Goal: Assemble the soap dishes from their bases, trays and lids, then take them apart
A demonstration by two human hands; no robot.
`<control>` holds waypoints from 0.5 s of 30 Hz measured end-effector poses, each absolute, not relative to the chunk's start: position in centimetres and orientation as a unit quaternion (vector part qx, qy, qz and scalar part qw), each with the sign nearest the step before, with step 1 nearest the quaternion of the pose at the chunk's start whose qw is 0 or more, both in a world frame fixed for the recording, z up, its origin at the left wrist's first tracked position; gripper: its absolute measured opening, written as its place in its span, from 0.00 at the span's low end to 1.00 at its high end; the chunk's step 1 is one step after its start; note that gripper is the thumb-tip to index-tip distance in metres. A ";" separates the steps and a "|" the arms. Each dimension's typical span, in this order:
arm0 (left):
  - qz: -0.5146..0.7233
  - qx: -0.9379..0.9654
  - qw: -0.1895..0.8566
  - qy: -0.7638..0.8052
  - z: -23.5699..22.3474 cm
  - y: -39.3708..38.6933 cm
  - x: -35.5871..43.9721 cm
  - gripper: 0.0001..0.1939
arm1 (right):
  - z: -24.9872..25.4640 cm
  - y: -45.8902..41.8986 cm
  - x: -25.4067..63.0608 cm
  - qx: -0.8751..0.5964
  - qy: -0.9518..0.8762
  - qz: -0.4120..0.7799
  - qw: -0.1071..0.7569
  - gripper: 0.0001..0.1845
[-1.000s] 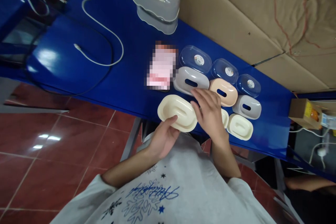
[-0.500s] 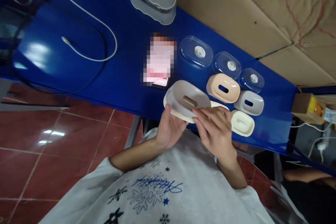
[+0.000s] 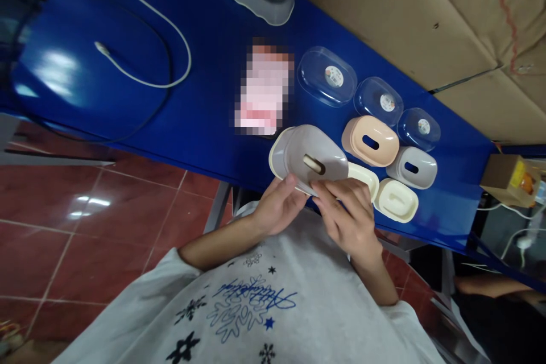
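Observation:
A grey oval plastic container [image 3: 296, 153] with a slot in its bottom is held just over the front edge of the table. A cream rim shows beneath it at the left, and a cream ridge [image 3: 314, 164] is visible through the slot. My left hand [image 3: 277, 205] grips the near left side, thumb on the wall and fingers partly hidden. My right hand [image 3: 350, 210] pinches the near right rim. Just right of it lie a cream tray [image 3: 364, 176] and a smaller cream tray [image 3: 397, 200] with a raised ridge.
A peach container [image 3: 379, 139] and a small grey one [image 3: 420, 173], both slotted, sit beyond the trays. Several clear lids [image 3: 315, 82] line the back. A pixelated phone [image 3: 264, 88], a white cable [image 3: 149, 8] and stacked grey translucent containers [image 3: 273, 5] lie further left.
The grey container has tilted, its near side lower, and the cream ridge shows more clearly in its slot. My left thumb has moved right along the wall. The whole view has shifted slightly.

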State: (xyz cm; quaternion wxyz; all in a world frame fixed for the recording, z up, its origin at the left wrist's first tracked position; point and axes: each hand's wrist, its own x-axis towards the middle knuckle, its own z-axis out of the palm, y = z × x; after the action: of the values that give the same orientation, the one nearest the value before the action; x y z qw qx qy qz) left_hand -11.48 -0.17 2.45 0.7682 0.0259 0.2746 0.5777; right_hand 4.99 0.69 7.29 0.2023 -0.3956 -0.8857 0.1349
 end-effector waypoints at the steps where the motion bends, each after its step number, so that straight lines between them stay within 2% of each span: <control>1: 0.573 0.017 0.775 0.266 2.4 -0.2 -11.6 0.40 | 7.1 0.7 5.0 -0.394 -0.882 0.141 0.215 0.41; 8: 0.552 -0.027 0.809 0.202 2.5 0.4 -11.8 0.35 | 5.4 0.9 4.8 -0.389 -0.878 0.172 0.222 0.39; 13: 0.573 -0.036 0.786 0.228 2.2 0.4 -11.9 0.36 | 6.2 3.7 5.9 -0.360 -0.879 0.222 0.219 0.30; 15: 0.566 -0.046 0.786 0.245 1.9 0.0 -12.2 0.37 | 6.8 6.4 6.0 -0.381 -0.876 0.187 0.230 0.27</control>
State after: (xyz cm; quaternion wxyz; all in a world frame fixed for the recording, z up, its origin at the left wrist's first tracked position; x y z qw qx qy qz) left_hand -12.15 0.01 1.88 0.7859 -0.0461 0.2453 0.5658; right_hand 6.04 6.39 6.81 0.2303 -0.3809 -0.8757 0.1871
